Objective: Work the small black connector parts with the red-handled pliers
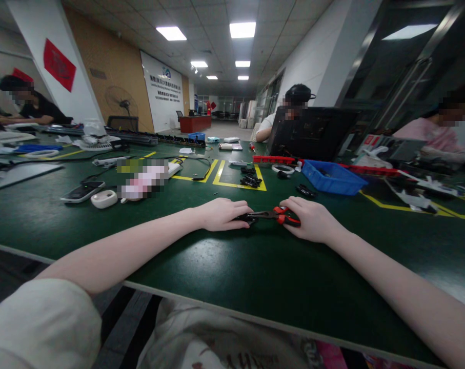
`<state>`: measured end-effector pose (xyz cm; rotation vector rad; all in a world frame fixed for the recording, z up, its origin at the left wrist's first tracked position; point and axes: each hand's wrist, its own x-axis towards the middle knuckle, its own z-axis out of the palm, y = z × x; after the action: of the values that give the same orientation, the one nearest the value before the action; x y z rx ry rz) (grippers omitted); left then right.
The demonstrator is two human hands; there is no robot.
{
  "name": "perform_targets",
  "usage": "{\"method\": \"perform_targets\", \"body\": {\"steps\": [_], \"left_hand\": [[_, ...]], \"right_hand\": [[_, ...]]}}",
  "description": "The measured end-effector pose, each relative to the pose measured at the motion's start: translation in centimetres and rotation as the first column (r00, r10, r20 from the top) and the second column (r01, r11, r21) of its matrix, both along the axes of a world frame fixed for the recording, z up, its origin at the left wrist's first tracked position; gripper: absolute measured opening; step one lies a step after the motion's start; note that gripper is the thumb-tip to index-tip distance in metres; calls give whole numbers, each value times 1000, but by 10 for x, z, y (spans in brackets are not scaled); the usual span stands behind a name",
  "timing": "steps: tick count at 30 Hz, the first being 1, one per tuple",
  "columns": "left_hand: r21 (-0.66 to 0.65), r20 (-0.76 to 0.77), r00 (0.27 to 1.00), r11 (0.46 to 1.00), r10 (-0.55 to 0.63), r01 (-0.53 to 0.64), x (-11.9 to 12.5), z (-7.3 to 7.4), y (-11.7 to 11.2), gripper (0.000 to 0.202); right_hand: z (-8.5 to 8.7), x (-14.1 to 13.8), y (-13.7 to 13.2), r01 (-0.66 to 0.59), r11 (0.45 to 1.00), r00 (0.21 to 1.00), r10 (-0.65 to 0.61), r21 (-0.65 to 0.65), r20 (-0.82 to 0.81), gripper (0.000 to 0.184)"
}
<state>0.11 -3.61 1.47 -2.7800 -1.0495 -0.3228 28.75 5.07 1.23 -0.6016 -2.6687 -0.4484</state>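
Observation:
Both my hands rest on the green table (232, 277) near its middle. My right hand (312, 220) is closed around the red and black handles of a pair of pliers (278, 216). The pliers' dark jaws point left toward my left hand (222, 214). That hand's fingers are curled down over a small black part (246, 219) at the jaw tips. Most of the part is hidden under the fingers.
A blue bin (332, 177) stands behind my right hand, with small black parts (250, 180) inside a yellow-taped square. A phone (82, 192), a white puck (103, 199) and cables lie at left. Three other people sit round the table; one sits behind a black laptop (309, 134).

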Motion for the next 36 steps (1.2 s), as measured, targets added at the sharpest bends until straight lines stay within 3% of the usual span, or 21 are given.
{"method": "perform_targets", "body": {"steps": [20, 36], "left_hand": [[-22, 40, 999, 1000, 5, -4, -1, -1, 1, 39], [-3, 8, 1000, 1000, -10, 10, -1, -1, 2, 37]], "right_hand": [[3, -1, -3, 22, 998, 999, -19, -64, 38, 27], [4, -2, -4, -1, 1000, 1000, 2, -23, 27, 27]]}}
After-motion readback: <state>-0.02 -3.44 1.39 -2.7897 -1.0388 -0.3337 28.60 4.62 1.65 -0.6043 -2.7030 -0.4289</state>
